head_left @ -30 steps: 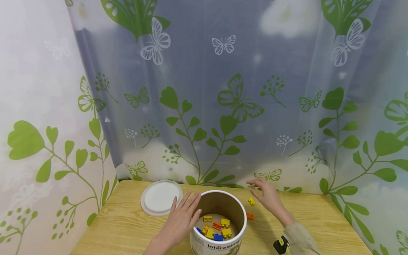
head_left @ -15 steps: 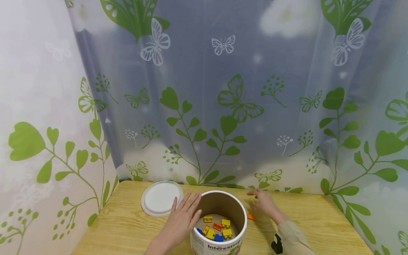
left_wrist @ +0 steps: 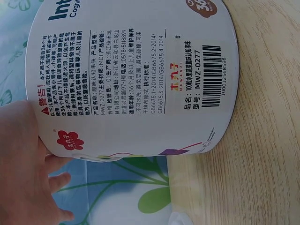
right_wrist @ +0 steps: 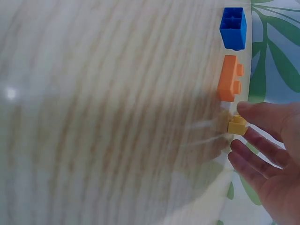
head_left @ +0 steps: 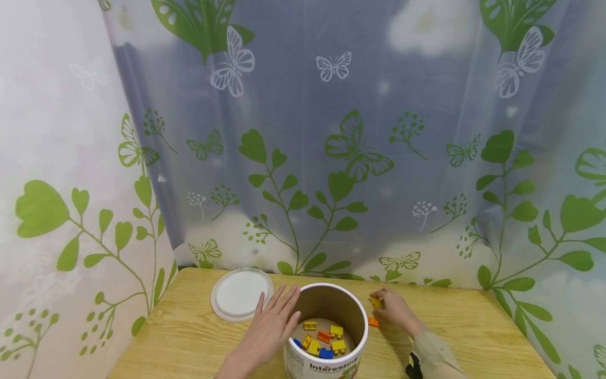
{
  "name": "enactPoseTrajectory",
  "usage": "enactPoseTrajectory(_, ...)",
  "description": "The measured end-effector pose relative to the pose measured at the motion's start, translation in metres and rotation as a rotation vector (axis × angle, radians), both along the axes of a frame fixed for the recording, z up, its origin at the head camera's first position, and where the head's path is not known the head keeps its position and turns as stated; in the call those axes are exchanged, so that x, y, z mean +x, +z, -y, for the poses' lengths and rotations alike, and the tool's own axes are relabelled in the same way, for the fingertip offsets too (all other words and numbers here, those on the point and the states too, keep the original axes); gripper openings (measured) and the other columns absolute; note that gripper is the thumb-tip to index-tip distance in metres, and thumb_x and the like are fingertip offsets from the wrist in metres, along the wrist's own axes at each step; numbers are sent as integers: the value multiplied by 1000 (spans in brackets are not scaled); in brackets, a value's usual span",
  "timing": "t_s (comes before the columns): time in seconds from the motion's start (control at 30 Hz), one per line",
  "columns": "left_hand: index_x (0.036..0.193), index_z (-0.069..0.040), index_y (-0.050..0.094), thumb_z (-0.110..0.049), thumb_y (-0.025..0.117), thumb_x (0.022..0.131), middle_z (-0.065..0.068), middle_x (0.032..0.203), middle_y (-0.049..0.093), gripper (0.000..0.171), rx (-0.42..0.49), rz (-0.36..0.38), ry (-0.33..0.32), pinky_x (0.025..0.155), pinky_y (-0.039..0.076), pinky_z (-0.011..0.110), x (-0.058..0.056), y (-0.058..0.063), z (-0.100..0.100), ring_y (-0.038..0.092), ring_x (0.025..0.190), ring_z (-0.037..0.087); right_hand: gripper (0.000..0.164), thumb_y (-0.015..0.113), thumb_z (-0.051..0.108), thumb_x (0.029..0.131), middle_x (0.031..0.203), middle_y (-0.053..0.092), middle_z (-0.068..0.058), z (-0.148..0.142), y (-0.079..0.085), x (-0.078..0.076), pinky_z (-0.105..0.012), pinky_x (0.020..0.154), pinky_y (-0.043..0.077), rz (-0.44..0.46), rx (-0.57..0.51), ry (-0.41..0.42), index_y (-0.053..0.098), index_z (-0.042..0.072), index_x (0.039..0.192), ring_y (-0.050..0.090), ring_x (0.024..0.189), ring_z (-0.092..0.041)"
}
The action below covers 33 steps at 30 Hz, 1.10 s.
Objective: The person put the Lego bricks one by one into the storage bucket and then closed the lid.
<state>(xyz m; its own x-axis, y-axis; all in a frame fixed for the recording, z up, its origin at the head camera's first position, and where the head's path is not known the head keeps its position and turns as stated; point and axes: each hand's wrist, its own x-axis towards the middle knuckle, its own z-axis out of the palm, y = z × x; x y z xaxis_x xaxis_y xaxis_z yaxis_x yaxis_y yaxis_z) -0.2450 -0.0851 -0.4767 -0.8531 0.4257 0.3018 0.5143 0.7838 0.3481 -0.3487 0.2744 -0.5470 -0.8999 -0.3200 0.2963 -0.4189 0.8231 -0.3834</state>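
Note:
A white round bucket [head_left: 292,363] with printed lettering stands on the table. Inside it lie several yellow, orange and blue toy building bricks, such as a yellow one [head_left: 336,331]. My left hand [head_left: 271,327] rests with straight, spread fingers against the bucket's left rim; the left wrist view shows it beside the labelled wall [left_wrist: 131,136]. Right of the bucket, my right hand [head_left: 396,311] pinches a small yellow brick [right_wrist: 237,125] between thumb and fingers, low over the table. Next to it sit an orange brick [right_wrist: 228,78] and a blue brick [right_wrist: 233,28].
A white round lid [head_left: 240,295] lies on the wooden table [head_left: 180,331] left of the bucket. A curtain [head_left: 293,221] printed with leaves and butterflies hangs behind the table's back edge. A black wrist device [head_left: 414,366] shows at my right sleeve.
My right hand has come down to the small yellow brick and its fingers have closed on it. The left hand and the bucket have stayed in place.

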Motion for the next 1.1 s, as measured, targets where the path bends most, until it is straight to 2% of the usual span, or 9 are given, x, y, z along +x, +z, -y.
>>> enactPoseTrajectory(0.13,159,-12,36,-47,29,111,4,163,35,59,1,10,-3,118,14,68,0,0,0,23,153,31,31,83,-4,73,93,65,-10,-3,-2,3,-34,70,55,27,-12,20,74,-3,102,64,77,-23)
enactPoseTrajectory(0.37,158,-12,37,-46,30,111,5,163,36,59,-2,6,-2,118,14,69,0,1,0,24,153,31,21,82,-5,75,87,65,-4,-9,-7,7,-29,66,53,-12,-7,58,75,6,91,62,73,-18)
enactPoseTrajectory(0.53,158,-12,38,-45,30,111,5,162,37,59,-1,-7,2,118,15,68,0,1,0,24,153,30,21,81,-5,76,86,66,-2,-13,-6,11,-26,65,52,-12,-37,54,76,5,93,62,72,-16)
enactPoseTrajectory(0.8,156,-10,42,-42,36,110,7,160,42,56,24,-60,-8,115,19,71,1,1,-1,30,150,33,23,78,-7,80,91,69,-3,-10,17,19,-24,66,56,-40,-99,48,76,4,100,63,75,-14)
enactPoseTrajectory(0.97,156,-10,41,-39,39,110,5,161,40,54,23,-28,-6,116,17,70,1,2,0,28,151,33,22,78,-5,83,96,70,-5,-5,37,26,-25,68,58,-45,-128,53,75,4,102,64,78,-16)
enactPoseTrajectory(1.1,157,-11,39,-39,38,111,5,162,38,54,11,-13,-3,117,17,70,0,1,0,27,152,32,24,79,-3,83,98,70,-4,0,50,32,-24,70,58,-40,-132,22,76,6,106,66,81,-17)
